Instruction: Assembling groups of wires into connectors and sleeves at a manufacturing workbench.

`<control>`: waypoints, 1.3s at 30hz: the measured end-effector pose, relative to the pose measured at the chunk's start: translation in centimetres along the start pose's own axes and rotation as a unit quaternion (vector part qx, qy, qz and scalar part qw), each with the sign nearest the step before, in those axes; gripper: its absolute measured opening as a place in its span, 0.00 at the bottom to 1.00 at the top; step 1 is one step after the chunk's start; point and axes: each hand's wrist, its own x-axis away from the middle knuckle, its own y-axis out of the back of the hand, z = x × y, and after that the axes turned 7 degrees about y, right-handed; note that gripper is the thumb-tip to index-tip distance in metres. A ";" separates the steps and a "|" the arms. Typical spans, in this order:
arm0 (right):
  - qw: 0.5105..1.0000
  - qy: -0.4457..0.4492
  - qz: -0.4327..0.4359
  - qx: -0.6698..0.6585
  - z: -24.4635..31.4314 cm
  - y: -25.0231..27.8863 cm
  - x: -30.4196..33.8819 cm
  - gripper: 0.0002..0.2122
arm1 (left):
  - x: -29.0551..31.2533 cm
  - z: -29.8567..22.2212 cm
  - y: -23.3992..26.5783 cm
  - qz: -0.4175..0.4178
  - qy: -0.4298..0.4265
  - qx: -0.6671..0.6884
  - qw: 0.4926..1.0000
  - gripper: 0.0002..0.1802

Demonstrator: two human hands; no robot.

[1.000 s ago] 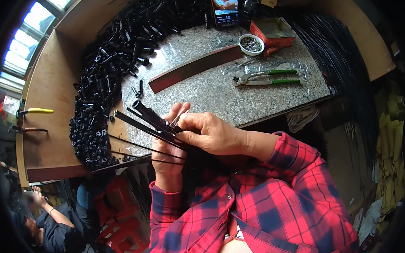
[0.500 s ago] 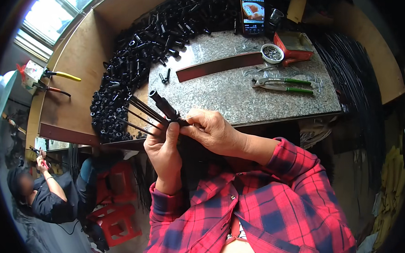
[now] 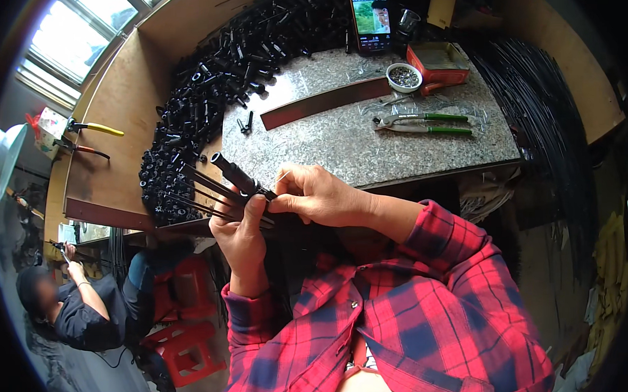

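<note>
Left of centre, tube (image 3: 232, 171): black, tilted toward the upper left with its open end raised, showing against the lower left corner of the slab (image 3: 343, 145).
Rods (image 3: 207, 189): thin and black, fanned out leftward from the left hand.
Left hand (image 3: 242, 240): closed round tube and rods, thumb pressed near the tube's lower end.
Right hand (image 3: 319, 194): thumb and finger pinching at that lower end; any smaller part between them is hidden from me.
Handling: a firm left thumb close to the pinch should, I judge, steady the tube; loose rods could snag the right fingertips.
Pliers (image 3: 445, 118): on the slab, right of centre, apart from both hands.
</note>
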 end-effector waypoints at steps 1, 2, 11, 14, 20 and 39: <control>0.999 -0.008 0.021 -0.026 0.0 0.1 0.0 0.08 | 0.0 -0.1 0.1 0.020 -0.008 -0.014 1.000 0.11; 0.999 -0.009 0.020 -0.026 -0.1 0.2 -0.1 0.08 | 0.0 -0.1 0.1 0.021 -0.008 -0.014 1.000 0.11; 0.984 -0.081 0.064 -0.142 -0.2 0.7 -0.3 0.08 | -0.7 0.6 2.6 0.120 0.000 -0.013 0.993 0.18; 0.977 -0.078 0.076 -0.185 -1.0 0.9 -0.4 0.09 | -1.0 0.2 2.6 0.171 0.027 0.028 0.984 0.20; 0.984 -0.056 0.008 -0.169 -0.5 -0.1 -0.7 0.09 | -0.9 -0.6 1.5 0.117 0.073 0.079 0.987 0.16; 0.998 0.040 -0.041 0.008 -2.3 -3.5 -1.6 0.05 | 0.1 0.8 2.0 -0.026 -0.033 -0.150 0.988 0.18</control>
